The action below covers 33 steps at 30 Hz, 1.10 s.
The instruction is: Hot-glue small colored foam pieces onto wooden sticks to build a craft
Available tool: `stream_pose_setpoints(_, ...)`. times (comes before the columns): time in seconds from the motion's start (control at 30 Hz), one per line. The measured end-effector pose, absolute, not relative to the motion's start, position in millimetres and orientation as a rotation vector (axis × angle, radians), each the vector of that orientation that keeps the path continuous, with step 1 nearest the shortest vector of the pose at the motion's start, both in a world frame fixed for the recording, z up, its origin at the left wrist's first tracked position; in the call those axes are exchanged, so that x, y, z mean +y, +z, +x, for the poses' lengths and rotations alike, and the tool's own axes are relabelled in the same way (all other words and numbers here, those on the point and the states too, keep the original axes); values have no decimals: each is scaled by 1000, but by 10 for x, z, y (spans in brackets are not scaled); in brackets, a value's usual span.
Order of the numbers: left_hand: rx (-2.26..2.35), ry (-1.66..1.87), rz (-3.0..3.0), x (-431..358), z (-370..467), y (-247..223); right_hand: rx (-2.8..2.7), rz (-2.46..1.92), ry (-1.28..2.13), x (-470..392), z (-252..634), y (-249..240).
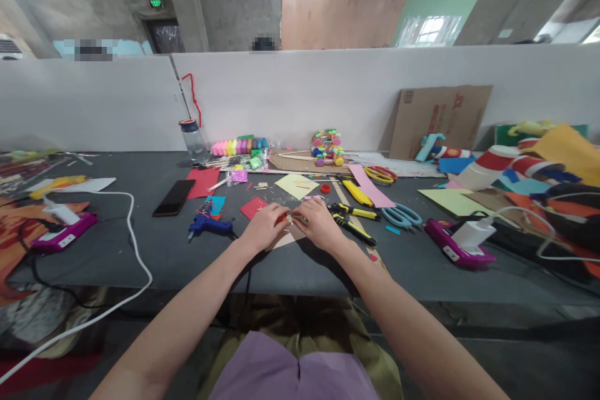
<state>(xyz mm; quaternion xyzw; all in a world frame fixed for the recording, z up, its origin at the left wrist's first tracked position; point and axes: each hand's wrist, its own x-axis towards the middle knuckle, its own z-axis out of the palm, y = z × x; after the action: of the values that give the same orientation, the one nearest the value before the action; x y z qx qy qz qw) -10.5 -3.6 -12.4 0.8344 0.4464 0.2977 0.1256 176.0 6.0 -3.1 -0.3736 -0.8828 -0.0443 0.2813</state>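
Note:
My left hand (pixel 265 226) and my right hand (pixel 319 224) meet in the middle of the dark table, fingers bent in a pinch. Between the fingertips a small orange-red piece (pixel 282 218) peeks out at the left hand. Something thin and brownish shows at the right fingers, too small to name. Below the hands lies a pale pinkish sheet (pixel 289 238). A red paper piece (pixel 254 207) is just left of the left hand. Beyond the fingertips are a light yellow sheet (pixel 294 185) and a red ring (pixel 325 189). Yellow-black pliers (pixel 354 229) rest right of the right hand.
To the left are a blue glue gun (pixel 210 225), a phone (pixel 174 198) and a purple power strip (pixel 65 234). On the right lie blue-handled scissors (pixel 402 217), a yellow-handled tool (pixel 357 192) and another power strip (pixel 457 244). A white partition (pixel 281 94) stands behind.

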Motion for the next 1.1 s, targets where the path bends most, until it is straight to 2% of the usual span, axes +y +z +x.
stream_pose_setpoints(1.1, 1335, 919, 2396, -35, -62, -116, -2234, -1101, 85, 80, 1881, -1)
